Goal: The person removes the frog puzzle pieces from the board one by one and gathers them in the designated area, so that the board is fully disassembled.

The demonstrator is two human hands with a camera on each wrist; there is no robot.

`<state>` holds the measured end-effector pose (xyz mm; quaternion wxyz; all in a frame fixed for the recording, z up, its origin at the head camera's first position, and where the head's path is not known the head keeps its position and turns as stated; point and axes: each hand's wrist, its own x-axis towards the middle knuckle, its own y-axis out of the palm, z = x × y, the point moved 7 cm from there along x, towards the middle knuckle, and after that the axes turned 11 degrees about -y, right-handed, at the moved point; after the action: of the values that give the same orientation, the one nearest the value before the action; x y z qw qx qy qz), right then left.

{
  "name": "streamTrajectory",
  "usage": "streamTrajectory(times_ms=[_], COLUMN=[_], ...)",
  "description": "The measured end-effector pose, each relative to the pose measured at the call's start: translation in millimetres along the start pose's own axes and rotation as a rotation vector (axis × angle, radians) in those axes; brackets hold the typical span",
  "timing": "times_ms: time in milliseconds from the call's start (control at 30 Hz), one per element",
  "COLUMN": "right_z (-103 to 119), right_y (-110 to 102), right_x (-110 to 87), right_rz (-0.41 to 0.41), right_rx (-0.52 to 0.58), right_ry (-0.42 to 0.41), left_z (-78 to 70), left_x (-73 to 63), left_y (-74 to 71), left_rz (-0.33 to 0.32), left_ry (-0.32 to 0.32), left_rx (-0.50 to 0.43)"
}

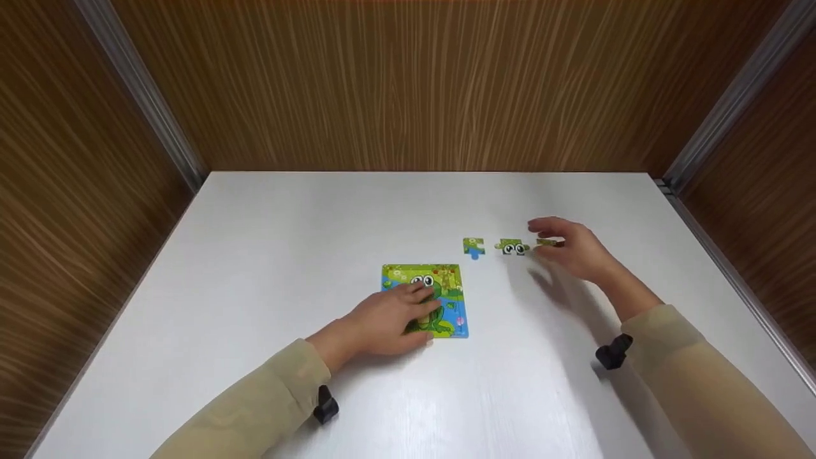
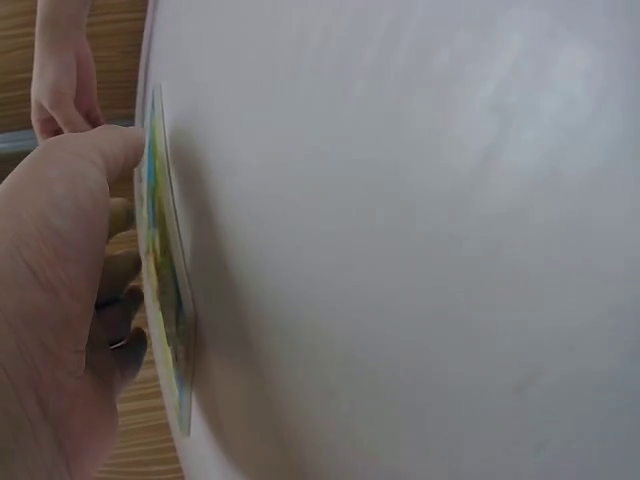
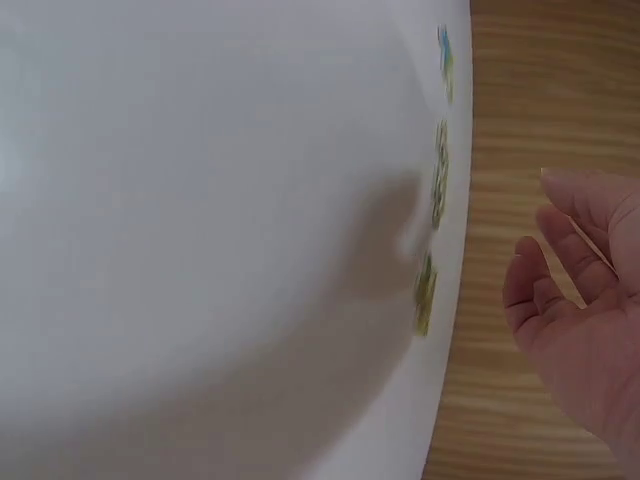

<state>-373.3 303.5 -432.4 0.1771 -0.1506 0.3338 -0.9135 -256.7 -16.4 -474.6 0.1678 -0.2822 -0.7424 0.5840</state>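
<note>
My left hand rests with fingers spread over a square frog jigsaw puzzle lying on the table. It covers the left and lower middle of the picture. The left wrist view shows the thumb near the puzzle's edge. My right hand hovers at the right end of a row of three loose jigsaw pieces, thumb and fingers apart. A green and blue piece lies leftmost, a piece with two frog eyes in the middle. The rightmost green piece shows between the right thumb and fingers, partly hidden.
The white table is enclosed by wood-grain panels at the back and both sides. Metal strips run up the corners. Each sleeve carries a small black device at the wrist.
</note>
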Motion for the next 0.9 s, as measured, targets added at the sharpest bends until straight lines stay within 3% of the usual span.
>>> streamTrajectory(times_ms=[167, 333, 567, 900], right_z=[25.9, 56.8, 95.9, 116.4], right_y=[21.3, 46.1, 83.5, 137.5], right_x=[10.1, 19.1, 29.2, 41.8], right_rz=[0.036, 0.076, 0.148, 0.235], right_rx=[-0.009, -0.005, 0.002, 0.016], right_ry=[-0.073, -0.154, -0.258, -0.237], left_z=[8.7, 22.9, 37.9, 43.8], left_x=[-3.7, -15.6, -33.3, -41.1], left_y=[-9.4, -14.1, -10.5, -5.7], left_rz=[-0.025, -0.028, -0.031, 0.005], left_ry=[-0.014, -0.051, -0.059, -0.059], left_rx=[0.013, 0.048, 0.05, 0.039])
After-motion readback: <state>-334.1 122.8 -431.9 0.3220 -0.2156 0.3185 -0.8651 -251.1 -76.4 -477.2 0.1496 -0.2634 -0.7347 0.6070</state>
